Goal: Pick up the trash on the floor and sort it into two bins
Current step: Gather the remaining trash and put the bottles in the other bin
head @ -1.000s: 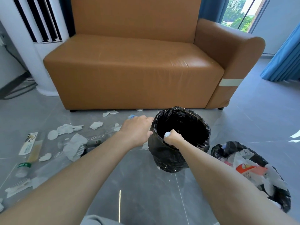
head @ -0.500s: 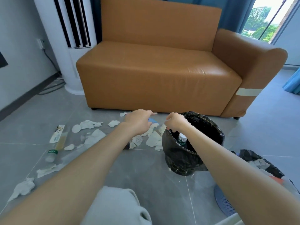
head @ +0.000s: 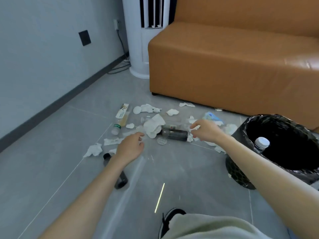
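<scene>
Trash lies scattered on the grey floor before the sofa: crumpled white tissues (head: 94, 149), a dark bottle (head: 175, 134) lying on its side, a second dark bottle (head: 120, 178) partly under my left forearm, a clear bottle with a green cap (head: 119, 124) and a blue-white wrapper (head: 211, 116). A bin lined with a black bag (head: 241, 171) stands at the right and holds a white-capped bottle (head: 262, 143). My left hand (head: 131, 148) hovers over the floor, fingers relaxed, empty. My right hand (head: 205, 131) hangs above the tissues just right of the dark bottle, fingers loosely spread, empty.
An orange sofa (head: 233, 61) fills the back right. A white tower fan (head: 141, 37) stands in the corner with cables along the grey wall (head: 43, 54). My shoe (head: 170, 219) and pale trouser leg show at the bottom.
The view has swung left and down toward the trash pile. My right hand has left the bin rim, where a bottle now lies, and moved over the tissues. My left hand drew back nearer me.
</scene>
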Action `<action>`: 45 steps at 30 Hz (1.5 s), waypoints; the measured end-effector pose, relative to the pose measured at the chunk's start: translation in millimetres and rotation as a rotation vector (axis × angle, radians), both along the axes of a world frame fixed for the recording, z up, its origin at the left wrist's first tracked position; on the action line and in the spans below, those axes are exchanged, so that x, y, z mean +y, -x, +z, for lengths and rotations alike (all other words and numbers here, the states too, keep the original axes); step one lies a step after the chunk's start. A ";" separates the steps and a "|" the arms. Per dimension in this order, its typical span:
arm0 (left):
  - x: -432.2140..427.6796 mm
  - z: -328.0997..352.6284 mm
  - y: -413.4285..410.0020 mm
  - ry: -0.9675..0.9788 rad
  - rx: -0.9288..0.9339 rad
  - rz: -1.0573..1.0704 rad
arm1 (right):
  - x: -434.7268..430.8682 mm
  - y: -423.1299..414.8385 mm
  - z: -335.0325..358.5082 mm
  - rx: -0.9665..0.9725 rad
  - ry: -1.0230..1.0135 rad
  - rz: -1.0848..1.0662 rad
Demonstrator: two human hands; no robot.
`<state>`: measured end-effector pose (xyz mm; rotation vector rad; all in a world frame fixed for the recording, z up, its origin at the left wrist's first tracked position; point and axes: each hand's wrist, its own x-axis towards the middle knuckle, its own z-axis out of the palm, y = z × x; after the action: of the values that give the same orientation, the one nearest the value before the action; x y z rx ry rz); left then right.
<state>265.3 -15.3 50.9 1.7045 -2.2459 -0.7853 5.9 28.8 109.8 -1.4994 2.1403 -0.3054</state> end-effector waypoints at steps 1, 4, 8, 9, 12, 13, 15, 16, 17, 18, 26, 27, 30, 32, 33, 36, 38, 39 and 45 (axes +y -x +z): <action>0.8 -12.5 -12.6 -0.024 -0.001 0.040 | -4.1 -7.3 -9.7 0.008 -0.005 0.015; 3.3 -48.0 -41.5 -0.089 0.014 0.164 | -17.6 -26.3 -40.9 -0.016 -0.021 0.036; 2.7 -92.1 -63.9 -0.271 0.295 0.544 | -29.9 -48.1 -87.8 -0.046 -0.092 0.076; 2.0 -101.8 -67.2 -0.304 0.387 0.671 | -29.5 -52.7 -97.3 -0.044 -0.113 0.075; -0.4 -129.3 -71.3 -0.381 0.466 0.904 | -29.4 -61.5 -126.7 -0.034 -0.153 0.098; -0.6 -138.1 -70.8 -0.428 0.471 0.963 | -28.8 -63.4 -136.0 -0.032 -0.164 0.114; -1.8 -154.8 -69.3 -0.511 0.477 1.051 | -26.7 -66.2 -152.8 -0.044 -0.163 0.126; -2.3 -163.7 -69.0 -0.531 0.450 1.066 | -25.4 -67.0 -160.8 -0.049 -0.157 0.128; -2.5 -172.6 -69.7 -0.544 0.384 1.057 | -23.6 -67.8 -167.1 -0.048 -0.150 0.133; -1.8 -180.0 -69.8 -0.548 0.308 1.039 | -21.8 -68.3 -172.5 -0.045 -0.144 0.141; 1.1 -215.9 -59.9 -0.397 0.115 0.993 | -34.1 -53.6 -202.4 -0.050 -0.101 0.102; 0.1 -218.9 -57.0 -0.384 0.117 0.951 | -40.7 -49.2 -204.1 -0.055 -0.084 0.076; -1.5 -224.7 -45.2 -0.365 0.143 0.850 | -64.0 -36.4 -205.8 -0.053 -0.031 -0.004; -1.7 -226.7 -36.0 -0.354 0.139 0.793 | -78.9 -28.7 -207.4 -0.005 -0.019 -0.003; -2.4 -227.4 -31.2 -0.352 0.132 0.763 | -86.5 -24.7 -208.5 0.022 -0.020 0.006; -3.4 -226.6 -16.3 -0.358 0.125 0.668 | -107.3 -11.8 -213.7 0.094 -0.054 0.010; -3.3 -223.9 -7.2 -0.375 0.133 0.629 | -118.8 -2.7 -214.4 0.160 -0.089 0.044; -2.8 -223.9 -2.9 -0.386 0.139 0.616 | -123.4 2.2 -214.9 0.188 -0.115 0.069; 3.9 -221.4 12.1 -0.432 0.123 0.543 | -131.0 14.5 -224.9 0.250 -0.300 0.169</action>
<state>253.3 -11.3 -170.4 2.2330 -1.4795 -1.2395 -8.5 -102.1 -115.0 -1.5913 2.1096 0.2654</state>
